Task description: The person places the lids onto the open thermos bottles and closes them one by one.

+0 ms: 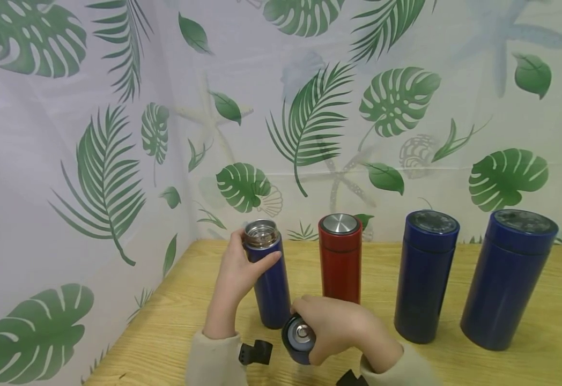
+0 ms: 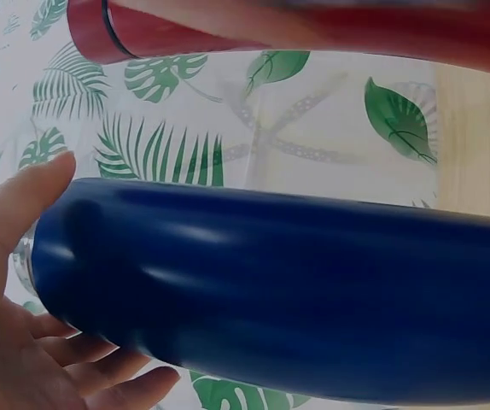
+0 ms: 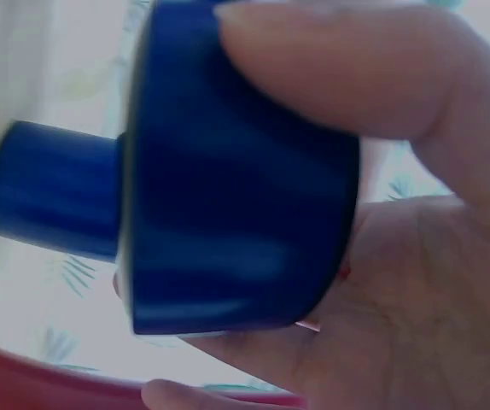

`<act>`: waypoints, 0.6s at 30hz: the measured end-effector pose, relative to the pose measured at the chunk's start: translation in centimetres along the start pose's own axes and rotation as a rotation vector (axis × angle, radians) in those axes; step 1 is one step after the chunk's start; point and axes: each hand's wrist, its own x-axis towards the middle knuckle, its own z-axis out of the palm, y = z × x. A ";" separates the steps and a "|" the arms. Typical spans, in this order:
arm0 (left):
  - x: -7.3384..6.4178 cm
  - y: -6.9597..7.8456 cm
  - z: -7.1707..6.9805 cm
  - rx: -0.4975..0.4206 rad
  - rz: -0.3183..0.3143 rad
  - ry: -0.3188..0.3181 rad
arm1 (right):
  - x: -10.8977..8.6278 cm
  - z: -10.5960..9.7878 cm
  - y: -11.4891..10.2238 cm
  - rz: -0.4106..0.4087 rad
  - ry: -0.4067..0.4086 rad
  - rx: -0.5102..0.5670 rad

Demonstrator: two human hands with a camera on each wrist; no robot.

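Observation:
An uncapped blue thermos (image 1: 273,292) stands upright on the wooden table, its steel mouth (image 1: 261,234) bare. My left hand (image 1: 239,271) grips it near the top, thumb on the near side. In the left wrist view, the thumb and fingers lie on opposite sides of the blue body (image 2: 271,282), at its mouth end. My right hand (image 1: 339,324) holds a blue lid (image 3: 236,188) low in front of the thermos. The lid is tilted so that its round inner side faces the head camera. In the right wrist view, the thumb presses on the lid's side wall.
Just right of the open thermos stands a red thermos (image 1: 341,268) with a steel-topped lid. Farther right are two capped blue thermoses, a slimmer one (image 1: 424,284) and a wider one (image 1: 505,287). A leaf-patterned cloth (image 1: 281,134) hangs behind and left of the table (image 1: 150,343).

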 end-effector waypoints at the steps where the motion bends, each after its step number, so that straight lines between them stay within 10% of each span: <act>1: 0.0 0.0 0.1 -0.002 0.000 0.003 | -0.5 -0.3 -0.1 -0.018 0.031 0.008; 18: 0.0 0.0 0.1 0.070 -0.026 0.031 | -5.6 -3.7 0.0 -0.157 0.368 0.072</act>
